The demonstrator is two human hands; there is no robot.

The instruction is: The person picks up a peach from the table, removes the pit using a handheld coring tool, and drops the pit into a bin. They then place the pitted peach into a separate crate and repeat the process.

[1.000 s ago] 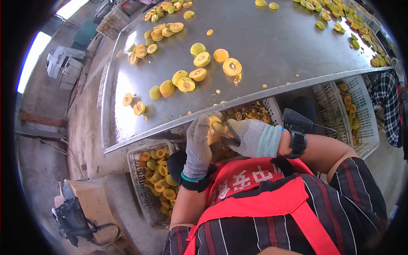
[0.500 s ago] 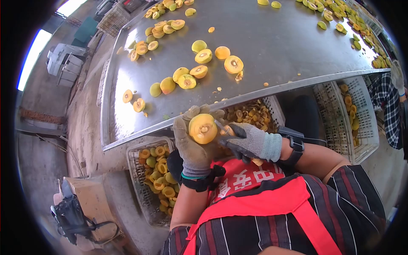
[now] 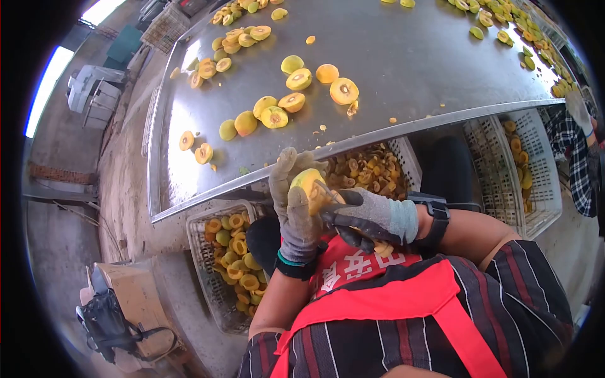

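Observation:
My gloved left hand (image 3: 295, 211) holds a yellow peach half (image 3: 307, 183), its cut side now turned toward my right hand. My gloved right hand (image 3: 372, 217) is closed around a wooden-handled pitting tool (image 3: 382, 249), whose handle end pokes out below the fist. The tool's metal end meets the cut face of the fruit, though the fingers hide most of it. Just beyond both hands, a metal table (image 3: 391, 75) carries more peach halves (image 3: 344, 91), some with the pit still showing.
Left of my legs stands a crate (image 3: 200, 277) of hollowed peach halves. Under the table edge is a crate (image 3: 409, 160) of pits and scraps. Another crate (image 3: 542, 170) stands at right, near a co-worker's plaid sleeve (image 3: 570, 142). A cardboard box (image 3: 135, 296) with a black bag is at lower left.
My left hand has tilted the peach half, so its cut face turned from the camera toward my right hand. The right hand has moved slightly down, with the tool at the fruit.

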